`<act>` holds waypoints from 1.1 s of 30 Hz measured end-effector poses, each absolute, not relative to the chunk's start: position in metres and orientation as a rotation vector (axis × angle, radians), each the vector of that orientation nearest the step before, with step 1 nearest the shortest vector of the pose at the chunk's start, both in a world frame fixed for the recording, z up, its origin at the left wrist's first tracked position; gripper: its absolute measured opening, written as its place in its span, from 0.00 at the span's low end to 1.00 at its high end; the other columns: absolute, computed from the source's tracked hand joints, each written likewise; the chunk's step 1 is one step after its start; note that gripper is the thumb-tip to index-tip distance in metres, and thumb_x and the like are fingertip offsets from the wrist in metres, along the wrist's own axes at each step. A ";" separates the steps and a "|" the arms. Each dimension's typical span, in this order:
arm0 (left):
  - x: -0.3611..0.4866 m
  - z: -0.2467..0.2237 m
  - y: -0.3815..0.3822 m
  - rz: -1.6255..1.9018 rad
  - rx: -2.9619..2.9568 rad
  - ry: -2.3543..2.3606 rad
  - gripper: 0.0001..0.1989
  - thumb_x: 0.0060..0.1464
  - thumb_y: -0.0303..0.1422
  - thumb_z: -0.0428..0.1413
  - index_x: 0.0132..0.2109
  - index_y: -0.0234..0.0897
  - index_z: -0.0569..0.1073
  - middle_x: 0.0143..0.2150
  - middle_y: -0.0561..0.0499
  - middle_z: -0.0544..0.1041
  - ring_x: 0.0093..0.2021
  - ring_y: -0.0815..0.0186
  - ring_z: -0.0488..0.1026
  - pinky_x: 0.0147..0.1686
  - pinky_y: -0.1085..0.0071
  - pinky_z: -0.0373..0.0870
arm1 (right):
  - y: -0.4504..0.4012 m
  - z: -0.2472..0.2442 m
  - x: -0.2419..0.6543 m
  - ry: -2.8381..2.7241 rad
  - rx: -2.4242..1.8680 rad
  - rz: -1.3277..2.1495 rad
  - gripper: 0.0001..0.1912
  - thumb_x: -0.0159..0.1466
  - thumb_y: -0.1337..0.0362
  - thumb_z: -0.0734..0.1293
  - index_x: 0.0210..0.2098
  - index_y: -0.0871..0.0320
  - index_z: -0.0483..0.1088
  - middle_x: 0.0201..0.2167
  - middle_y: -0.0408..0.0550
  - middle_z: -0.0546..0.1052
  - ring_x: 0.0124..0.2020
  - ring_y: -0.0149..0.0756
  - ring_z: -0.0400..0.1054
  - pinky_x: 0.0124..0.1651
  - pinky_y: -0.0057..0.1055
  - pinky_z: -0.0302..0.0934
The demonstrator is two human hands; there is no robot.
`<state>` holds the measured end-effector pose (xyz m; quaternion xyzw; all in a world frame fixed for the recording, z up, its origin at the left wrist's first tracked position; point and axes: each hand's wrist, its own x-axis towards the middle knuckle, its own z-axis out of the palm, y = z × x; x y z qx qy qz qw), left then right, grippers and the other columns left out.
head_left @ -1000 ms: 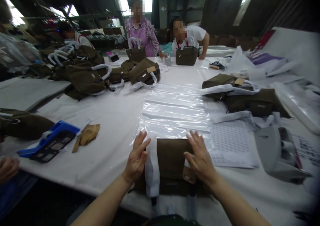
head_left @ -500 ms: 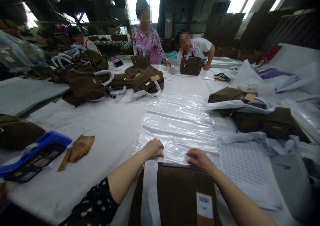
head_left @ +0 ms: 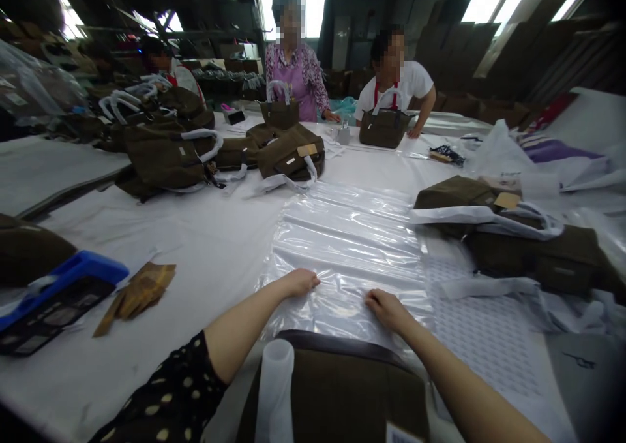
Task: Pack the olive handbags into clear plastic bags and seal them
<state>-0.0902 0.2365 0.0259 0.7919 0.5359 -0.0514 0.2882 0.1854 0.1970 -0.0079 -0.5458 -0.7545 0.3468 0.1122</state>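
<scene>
Near edge of the white-covered table: both bare forearms reach forward, the left in a black dotted sleeve.
Left hand: fingers curled together on the film; cannot tell whether they pinch it.
Right hand: fingers lightly curled on the film, likewise unclear.
Clear plastic film: laid flat lengthwise, near end under both hands, apparently spread so it lies open.
Olive bag: flat between the arms, just short of the film, with a barcode label at its near end.
White handle wrap: lies across the bag.
Dotted printed sheet: just right of the film.
Kraft paper: left, beside a blue-and-black plastic tray.
Further olive bags: stacked right, within reach.
Co-workers: across the table.
</scene>
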 end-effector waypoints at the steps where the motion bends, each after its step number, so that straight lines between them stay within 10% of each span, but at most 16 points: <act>1: -0.089 0.029 0.240 -0.121 2.112 1.477 0.16 0.60 0.36 0.42 0.33 0.35 0.72 0.34 0.46 0.75 0.36 0.62 0.72 0.37 0.70 0.65 | 0.200 -0.006 0.184 -2.231 -1.589 1.022 0.05 0.57 0.64 0.62 0.30 0.58 0.68 0.28 0.45 0.71 0.31 0.35 0.65 0.36 0.30 0.56; 5: -0.082 0.041 0.237 -0.012 2.133 1.598 0.18 0.62 0.37 0.37 0.43 0.34 0.68 0.38 0.44 0.75 0.40 0.59 0.72 0.40 0.66 0.66 | 0.205 -0.001 0.178 -2.300 -1.506 0.997 0.04 0.51 0.68 0.67 0.27 0.56 0.67 0.30 0.43 0.72 0.34 0.35 0.65 0.38 0.28 0.56; 10: -0.082 0.056 0.206 0.082 2.277 1.525 0.20 0.47 0.37 0.59 0.48 0.39 0.67 0.47 0.44 0.71 0.48 0.55 0.69 0.48 0.62 0.64 | 0.210 0.006 0.179 -2.190 -1.625 0.863 0.08 0.63 0.66 0.52 0.32 0.56 0.60 0.24 0.42 0.69 0.26 0.35 0.64 0.33 0.29 0.55; 13: -0.086 0.067 0.197 0.105 2.258 1.571 0.10 0.57 0.32 0.48 0.45 0.38 0.69 0.41 0.44 0.73 0.43 0.57 0.71 0.45 0.62 0.66 | 0.211 0.017 0.177 -2.186 -1.626 0.764 0.07 0.64 0.59 0.55 0.38 0.56 0.58 0.29 0.45 0.69 0.32 0.37 0.65 0.36 0.31 0.56; 19: -0.070 0.067 0.189 0.128 2.418 1.442 0.31 0.44 0.38 0.60 0.55 0.36 0.61 0.49 0.43 0.70 0.49 0.56 0.68 0.49 0.65 0.65 | 0.210 0.042 0.165 -2.305 -1.608 0.571 0.09 0.60 0.59 0.63 0.38 0.54 0.60 0.29 0.43 0.69 0.31 0.36 0.65 0.36 0.30 0.56; 24: -0.083 0.062 0.197 -0.012 2.396 1.586 0.15 0.52 0.21 0.46 0.45 0.38 0.70 0.39 0.46 0.76 0.41 0.59 0.74 0.40 0.66 0.69 | 0.209 0.060 0.177 -2.482 -1.628 0.348 0.07 0.62 0.69 0.59 0.39 0.54 0.64 0.34 0.46 0.71 0.35 0.36 0.66 0.35 0.29 0.54; 33: -0.107 0.105 0.227 0.183 2.379 1.768 0.13 0.58 0.25 0.42 0.44 0.35 0.69 0.39 0.43 0.76 0.41 0.59 0.73 0.41 0.66 0.66 | 0.217 0.086 0.198 -2.480 -1.847 -0.015 0.12 0.60 0.78 0.53 0.35 0.59 0.63 0.31 0.49 0.71 0.30 0.38 0.65 0.29 0.31 0.47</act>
